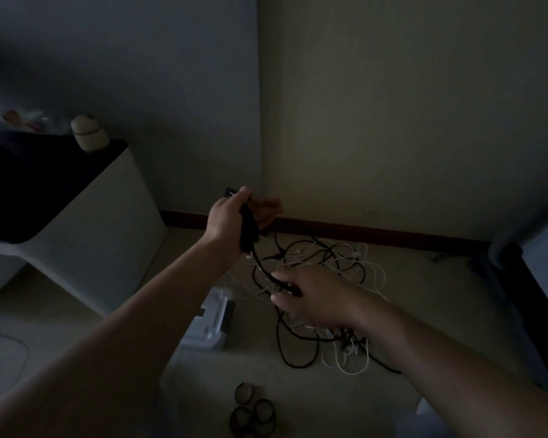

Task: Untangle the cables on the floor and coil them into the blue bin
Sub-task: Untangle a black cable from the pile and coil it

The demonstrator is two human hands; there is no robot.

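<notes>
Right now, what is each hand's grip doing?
Left hand: closed round a black cable bundle.
Right hand: pinching the black cable running from it.

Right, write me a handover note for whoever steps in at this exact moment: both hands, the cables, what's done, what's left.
Left hand: raised, grips a partly gathered black cable bundle.
Right hand: pinches what appears to be the same black cable lower down, just above the tangle.
Tangle: black and white cables knotted on the floor by the wall.
Pale plastic container left of the tangle; too dark to tell whether it is the blue bin.
Done: one black cable partly gathered.
Left: free it, untangle the rest, coil all into the bin.
</notes>
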